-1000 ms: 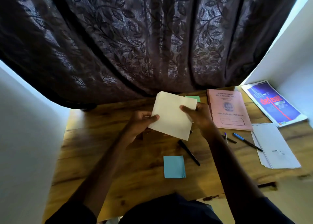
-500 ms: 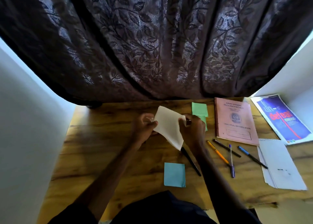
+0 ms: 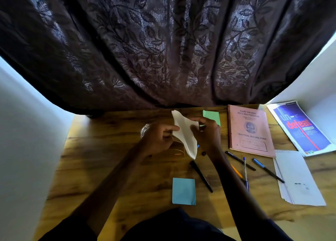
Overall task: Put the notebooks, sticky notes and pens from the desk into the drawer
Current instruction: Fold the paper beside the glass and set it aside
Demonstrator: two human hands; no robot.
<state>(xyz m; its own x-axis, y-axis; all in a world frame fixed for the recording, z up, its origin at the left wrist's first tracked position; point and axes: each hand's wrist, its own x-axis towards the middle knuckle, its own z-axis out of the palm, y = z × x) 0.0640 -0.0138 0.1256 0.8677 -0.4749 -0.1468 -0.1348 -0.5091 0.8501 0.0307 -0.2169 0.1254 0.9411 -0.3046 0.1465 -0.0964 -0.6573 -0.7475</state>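
Observation:
My left hand (image 3: 158,138) and my right hand (image 3: 207,133) both pinch a white pad of sticky notes (image 3: 185,133), held bent and edge-on above the wooden desk (image 3: 101,158). A blue sticky pad (image 3: 184,191) lies near the front edge, a green one (image 3: 212,116) at the back behind my right hand. A black pen (image 3: 201,176) lies just right of the blue pad. Several more pens (image 3: 244,168) lie to the right. A pink record book (image 3: 250,129), a blue-covered notebook (image 3: 301,128) and a white spiral pad (image 3: 298,179) sit at the right. No drawer is in view.
A dark patterned curtain (image 3: 163,49) hangs over the desk's back edge. White walls close in on the left and the right. A clear glass object (image 3: 145,130) stands behind my left hand. A small dark cap (image 3: 203,153) lies under my right wrist.
The white pad, held flat and facing me a second ago, is now bent and turned edge-on between both hands. The camera has tilted down, showing more pens.

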